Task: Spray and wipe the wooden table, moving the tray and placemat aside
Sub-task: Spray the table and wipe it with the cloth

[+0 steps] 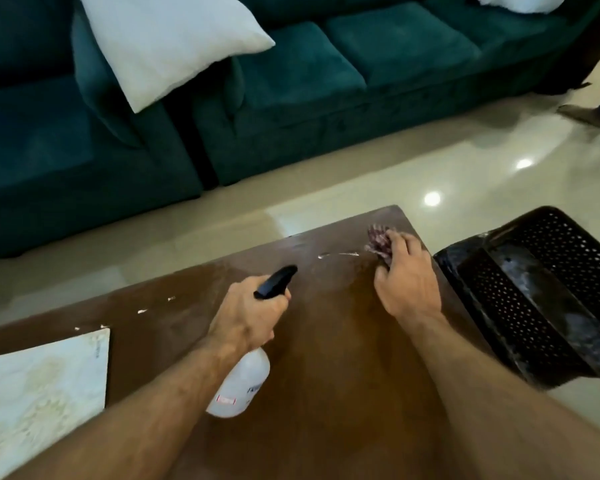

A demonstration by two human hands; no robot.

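A brown wooden table (326, 341) fills the lower middle of the head view. My left hand (248, 315) grips the neck of a white spray bottle (243, 386) with a black trigger head (276, 282) pointing toward the far right corner. My right hand (407, 275) holds a crumpled reddish cloth (378, 242) against the table near that corner. A wet streak (340, 254) glistens just left of the cloth. A pale placemat (42, 393) lies on the table's left part. A black perforated tray (548, 292) sits off the table's right edge.
A dark green sofa (291, 98) with a white cushion (167, 43) stands beyond the table across a strip of glossy beige floor (430, 168). A person's foot (589, 114) shows at the far right. Small white flecks (142, 310) dot the table's far edge.
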